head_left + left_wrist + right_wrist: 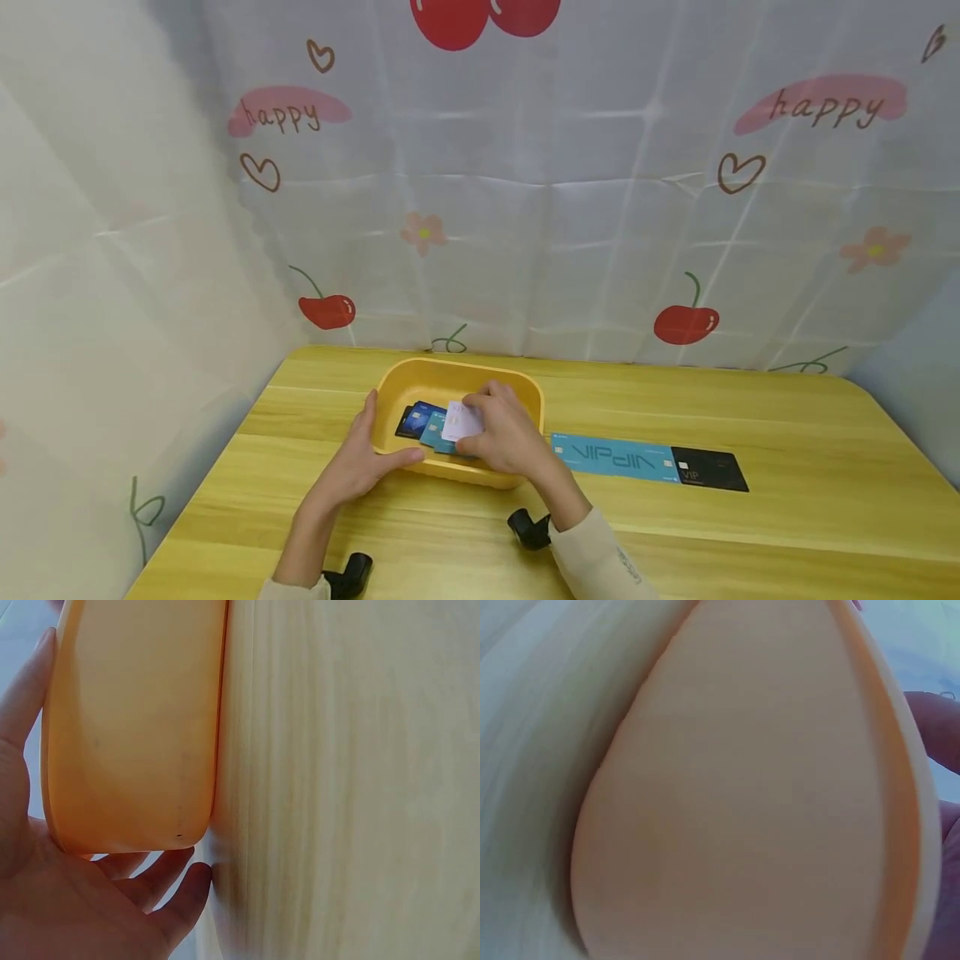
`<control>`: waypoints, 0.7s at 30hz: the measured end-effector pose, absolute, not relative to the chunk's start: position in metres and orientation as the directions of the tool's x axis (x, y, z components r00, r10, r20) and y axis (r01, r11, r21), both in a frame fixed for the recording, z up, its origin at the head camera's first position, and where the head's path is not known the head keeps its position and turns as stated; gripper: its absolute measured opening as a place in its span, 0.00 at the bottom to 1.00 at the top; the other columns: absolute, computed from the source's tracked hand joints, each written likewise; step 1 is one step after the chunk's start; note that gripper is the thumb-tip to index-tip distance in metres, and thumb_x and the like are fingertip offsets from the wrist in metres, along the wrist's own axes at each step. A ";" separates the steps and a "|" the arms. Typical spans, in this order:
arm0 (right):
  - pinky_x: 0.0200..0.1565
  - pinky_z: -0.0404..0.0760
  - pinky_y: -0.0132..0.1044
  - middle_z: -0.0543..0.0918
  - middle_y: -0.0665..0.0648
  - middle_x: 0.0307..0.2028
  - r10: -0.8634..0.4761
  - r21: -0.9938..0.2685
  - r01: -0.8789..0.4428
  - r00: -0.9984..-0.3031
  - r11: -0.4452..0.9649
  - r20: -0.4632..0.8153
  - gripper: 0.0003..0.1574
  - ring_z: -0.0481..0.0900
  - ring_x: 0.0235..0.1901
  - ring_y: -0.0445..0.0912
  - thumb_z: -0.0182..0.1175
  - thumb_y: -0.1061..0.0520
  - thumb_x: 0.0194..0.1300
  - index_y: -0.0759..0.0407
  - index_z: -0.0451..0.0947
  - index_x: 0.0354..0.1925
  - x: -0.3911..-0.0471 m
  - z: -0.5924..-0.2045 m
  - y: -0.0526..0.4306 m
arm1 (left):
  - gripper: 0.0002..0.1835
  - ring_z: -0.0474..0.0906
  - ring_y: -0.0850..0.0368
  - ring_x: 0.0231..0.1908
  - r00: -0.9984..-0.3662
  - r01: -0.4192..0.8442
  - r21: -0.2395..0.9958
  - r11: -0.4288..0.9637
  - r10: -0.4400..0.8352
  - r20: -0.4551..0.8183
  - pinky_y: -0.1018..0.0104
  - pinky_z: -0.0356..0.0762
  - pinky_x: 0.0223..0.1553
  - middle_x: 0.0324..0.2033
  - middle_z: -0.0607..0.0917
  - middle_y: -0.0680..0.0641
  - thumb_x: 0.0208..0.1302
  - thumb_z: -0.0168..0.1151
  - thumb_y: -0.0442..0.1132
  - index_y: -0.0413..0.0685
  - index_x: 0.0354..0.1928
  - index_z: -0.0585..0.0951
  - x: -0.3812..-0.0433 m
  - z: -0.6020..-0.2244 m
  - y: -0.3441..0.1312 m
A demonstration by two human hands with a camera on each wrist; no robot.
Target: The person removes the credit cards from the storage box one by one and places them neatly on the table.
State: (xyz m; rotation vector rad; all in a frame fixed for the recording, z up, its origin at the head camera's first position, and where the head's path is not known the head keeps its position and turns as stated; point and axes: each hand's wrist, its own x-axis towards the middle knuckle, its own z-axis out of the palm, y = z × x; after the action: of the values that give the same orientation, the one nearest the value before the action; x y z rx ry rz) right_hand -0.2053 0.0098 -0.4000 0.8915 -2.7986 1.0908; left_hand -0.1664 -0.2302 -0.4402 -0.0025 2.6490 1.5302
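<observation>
Tray, plain orange-yellow; inside it, a white card, a blue card and teal cards. Table, yellow with wood-grain streaks; on it, light-blue cards with darker "VIP" lettering and a black card. Backdrop, whitish, printed with red cherries, brown heart outlines and pink flowers.

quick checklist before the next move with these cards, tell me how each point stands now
1. Yellow rounded bin steadied: ok, left hand holds its left end.
2. Thin white card in hand: ok, right hand pinches it.
3. White card lifted free: cannot tell from this angle.
4. Blue rectangular cards inside spread apart: not ok, they overlap.
5. Outside row aligned: ok, light-blue rectangular cards and black rectangular card lie end to end.
</observation>
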 end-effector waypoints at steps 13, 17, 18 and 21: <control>0.40 0.72 0.41 0.75 0.56 0.46 -0.471 -0.613 -0.510 -0.848 0.603 0.243 0.31 0.67 0.47 0.51 0.76 0.60 0.48 0.67 0.81 0.52 -0.193 -0.396 0.039 | 0.67 0.41 0.37 0.74 -0.997 -0.022 0.851 0.525 0.048 -0.056 0.39 0.42 0.70 0.76 0.41 0.34 0.55 0.74 0.56 0.42 0.77 0.33 -0.167 -0.438 -0.231; 0.38 0.71 0.39 0.75 0.54 0.46 -0.468 -0.617 -0.508 -0.850 0.602 0.243 0.32 0.66 0.45 0.49 0.77 0.59 0.48 0.66 0.81 0.52 -0.188 -0.395 0.049 | 0.67 0.41 0.37 0.74 -0.997 -0.020 0.849 0.527 0.050 -0.055 0.39 0.41 0.70 0.76 0.40 0.35 0.55 0.73 0.56 0.42 0.77 0.32 -0.166 -0.437 -0.231; 0.38 0.71 0.39 0.75 0.53 0.46 -0.466 -0.619 -0.505 -0.851 0.601 0.242 0.32 0.66 0.45 0.48 0.77 0.58 0.48 0.65 0.81 0.53 -0.186 -0.395 0.052 | 0.67 0.40 0.37 0.74 -0.997 -0.021 0.848 0.530 0.050 -0.056 0.39 0.41 0.70 0.76 0.40 0.35 0.55 0.73 0.56 0.42 0.77 0.32 -0.166 -0.438 -0.231; 0.37 0.71 0.38 0.74 0.52 0.45 -0.459 -0.617 -0.502 -0.854 0.606 0.244 0.33 0.65 0.44 0.47 0.78 0.57 0.48 0.65 0.82 0.53 -0.182 -0.394 0.058 | 0.67 0.40 0.37 0.74 -0.997 -0.025 0.843 0.537 0.049 -0.061 0.39 0.41 0.70 0.76 0.40 0.35 0.55 0.73 0.56 0.42 0.77 0.32 -0.166 -0.439 -0.231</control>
State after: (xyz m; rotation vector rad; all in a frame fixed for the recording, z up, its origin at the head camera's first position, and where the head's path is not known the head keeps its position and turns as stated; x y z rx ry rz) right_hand -0.1819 0.0576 -0.3944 0.8267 -2.7602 1.0900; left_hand -0.1664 -0.2307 -0.4395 0.0203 2.6859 1.4760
